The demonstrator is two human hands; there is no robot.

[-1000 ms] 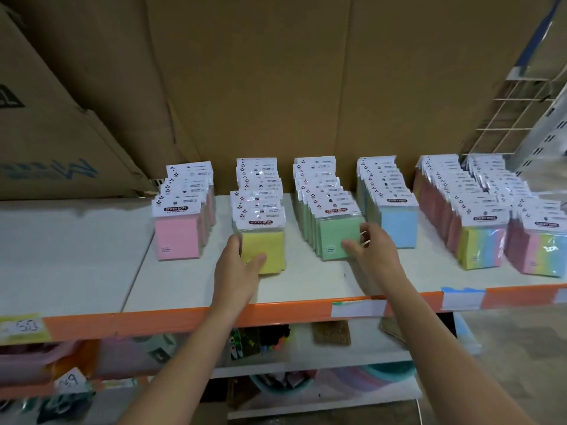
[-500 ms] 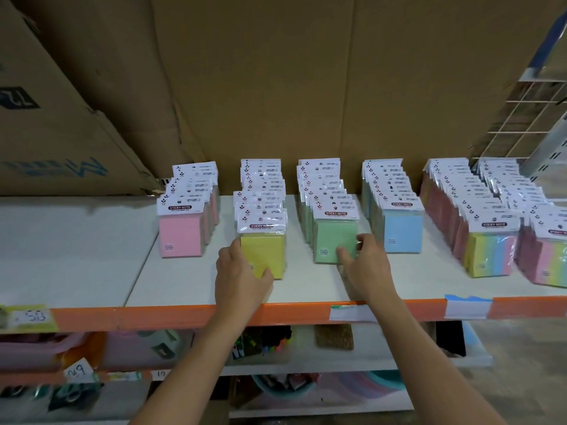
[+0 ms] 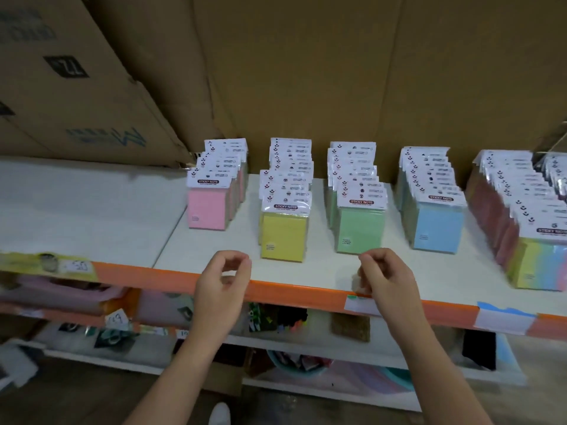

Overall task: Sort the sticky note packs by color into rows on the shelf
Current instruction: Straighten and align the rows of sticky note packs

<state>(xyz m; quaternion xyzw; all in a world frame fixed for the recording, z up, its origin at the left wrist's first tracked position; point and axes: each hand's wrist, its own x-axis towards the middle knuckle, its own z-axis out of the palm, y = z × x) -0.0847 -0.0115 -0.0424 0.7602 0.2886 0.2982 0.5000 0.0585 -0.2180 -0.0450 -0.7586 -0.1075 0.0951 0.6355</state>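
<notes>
Orange trim (image 3: 291, 291) on the near edge of the shelf (image 3: 310, 271) runs under two hands, both raised just above it and holding nothing. The left hand (image 3: 222, 283) has its fingers curled in toward the thumb, and the right hand (image 3: 388, 282) is curled the same way. Neither touches a pack. Just beyond the left hand stands the yellow row (image 3: 283, 237), and just beyond the right the green row (image 3: 360, 230). The pink row (image 3: 207, 210) is further left and the blue row (image 3: 438, 228) further right, making four single-colour rows. One rainbow row (image 3: 540, 262) follows, with a sixth row cut off at the right edge. Packs overlap too closely to count. Three labels (image 3: 360, 303) hang on the trim. Cardboard (image 3: 306, 72) backs the shelf.
</notes>
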